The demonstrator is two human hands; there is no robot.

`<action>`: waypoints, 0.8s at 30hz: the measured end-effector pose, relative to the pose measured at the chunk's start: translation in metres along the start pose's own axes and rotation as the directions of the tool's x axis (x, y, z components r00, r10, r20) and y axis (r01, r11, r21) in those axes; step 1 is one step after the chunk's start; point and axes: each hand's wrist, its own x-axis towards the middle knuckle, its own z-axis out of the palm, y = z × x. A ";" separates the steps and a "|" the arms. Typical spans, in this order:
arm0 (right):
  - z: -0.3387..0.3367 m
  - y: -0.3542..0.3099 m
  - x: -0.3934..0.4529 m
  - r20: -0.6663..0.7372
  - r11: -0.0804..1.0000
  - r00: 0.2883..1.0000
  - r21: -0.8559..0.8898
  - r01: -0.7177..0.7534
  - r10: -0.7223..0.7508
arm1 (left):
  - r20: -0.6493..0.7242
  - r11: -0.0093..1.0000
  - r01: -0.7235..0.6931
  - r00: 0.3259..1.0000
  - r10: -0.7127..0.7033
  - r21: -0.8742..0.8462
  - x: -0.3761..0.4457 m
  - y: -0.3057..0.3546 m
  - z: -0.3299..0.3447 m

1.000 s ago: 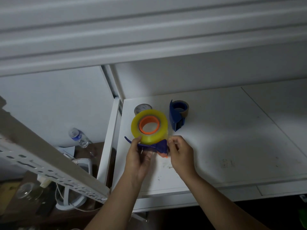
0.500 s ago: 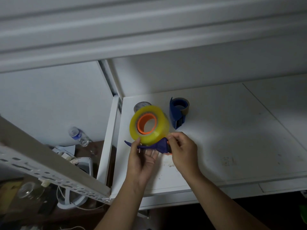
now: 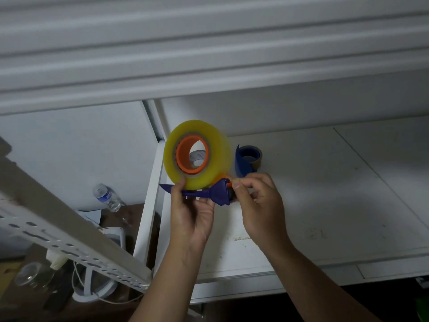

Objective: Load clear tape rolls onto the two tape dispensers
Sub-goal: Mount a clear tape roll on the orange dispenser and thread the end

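Note:
A fat yellowish clear tape roll (image 3: 210, 156) sits on the orange hub of a blue tape dispenser (image 3: 218, 193), held up above the white shelf (image 3: 325, 205). My left hand (image 3: 192, 210) grips the dispenser's handle from below, thumb against the roll. My right hand (image 3: 257, 198) pinches at the dispenser's orange front end, where the tape end seems to be. A second blue dispenser (image 3: 243, 163) with a nearly spent brown core stands on the shelf behind. Through the hub a small tape roll (image 3: 197, 156) shows on the shelf.
A white shelf post (image 3: 148, 205) borders the shelf on the left. A perforated metal beam (image 3: 69, 242) crosses the lower left. Below lie a plastic bottle (image 3: 106, 197), a glass jar (image 3: 30, 275) and a white fan base (image 3: 95, 289).
Both hands lifted the dispenser with the roll up off the shelf and tilted it, so the hub now faces me more. My right hand shifted to the orange front end.

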 end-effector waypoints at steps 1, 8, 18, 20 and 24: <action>-0.001 0.002 0.002 0.006 0.999 0.999 -0.023 0.039 -0.038 | -0.002 1.000 0.001 1.000 -0.001 -0.013 0.000 0.001 0.001; -0.006 0.017 0.004 0.034 0.923 0.954 -0.247 0.296 -0.297 | -0.124 0.996 0.005 0.992 -0.016 -0.089 -0.002 -0.002 -0.002; -0.007 0.022 -0.006 0.106 0.853 0.906 -0.306 0.423 -0.411 | -0.109 0.997 0.039 0.993 -0.046 -0.062 0.003 0.011 -0.009; -0.008 0.019 -0.006 0.128 0.871 0.907 -0.251 0.421 -0.402 | -0.094 0.997 0.046 0.994 -0.051 -0.054 0.003 0.011 -0.008; -0.008 0.011 -0.007 0.102 0.956 0.959 -0.107 0.275 -0.264 | -0.069 0.999 0.038 0.997 -0.039 -0.024 0.002 0.012 -0.009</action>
